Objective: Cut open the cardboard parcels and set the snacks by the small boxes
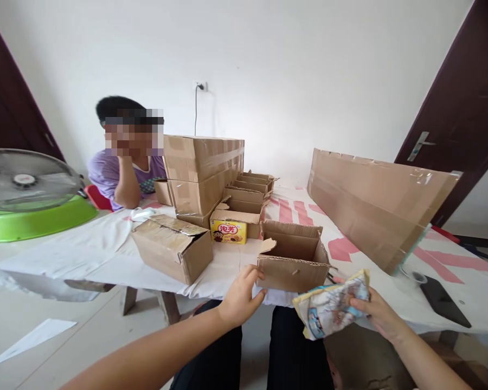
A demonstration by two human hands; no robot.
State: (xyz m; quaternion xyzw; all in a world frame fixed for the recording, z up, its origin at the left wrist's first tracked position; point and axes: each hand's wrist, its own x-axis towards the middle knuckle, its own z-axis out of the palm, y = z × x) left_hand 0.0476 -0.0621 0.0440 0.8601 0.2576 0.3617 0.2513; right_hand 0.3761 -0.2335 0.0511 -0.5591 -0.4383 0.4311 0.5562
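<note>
My left hand (241, 297) grips the near left corner of a small open cardboard box (295, 259) at the table's front edge, thumb on its front wall. My right hand (378, 313) is closed on a printed snack packet (331, 305), held just in front of and below the box's right side. A yellow snack box (229, 231) stands a little behind the open box. A closed taped carton (173, 246) lies to the left of it.
Rows of open small cartons (246, 196) and stacked sealed cartons (201, 168) fill the table's middle. A long flattened carton (374, 200) leans at the right; a dark phone (443, 300) lies beside it. A person (124, 165) sits across the table. A fan (24, 181) stands at the left.
</note>
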